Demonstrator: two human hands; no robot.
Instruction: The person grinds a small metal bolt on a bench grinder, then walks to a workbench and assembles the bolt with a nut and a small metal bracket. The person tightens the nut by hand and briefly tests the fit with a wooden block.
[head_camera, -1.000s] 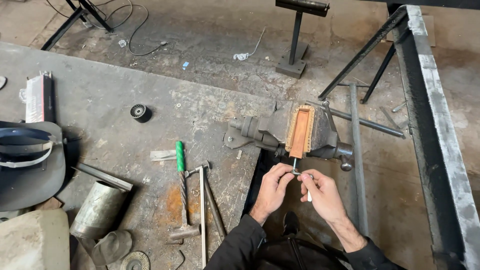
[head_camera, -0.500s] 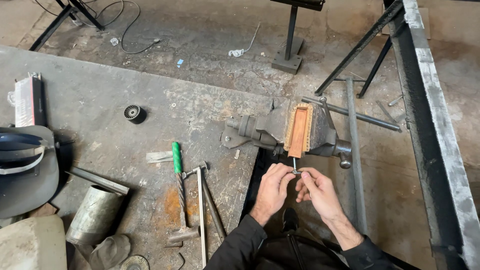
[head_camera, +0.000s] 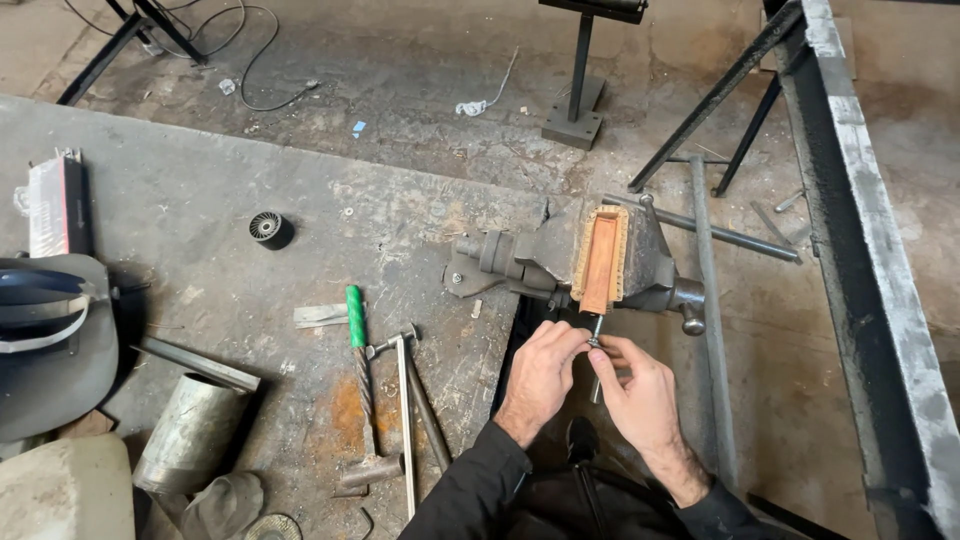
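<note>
Since a moment earlier, the thin metal rod (head_camera: 596, 352) below the bench vise (head_camera: 600, 262) has remained pinched by left hand (head_camera: 545, 375) and right hand (head_camera: 640, 400), held nearly unmoved.

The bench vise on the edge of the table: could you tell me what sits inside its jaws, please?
Inside the bench vise sits a reddish-brown block with pale liners either side. A thin metal rod comes out below, where the left hand and right hand pinch it. How deep the rod goes is hidden.
</note>
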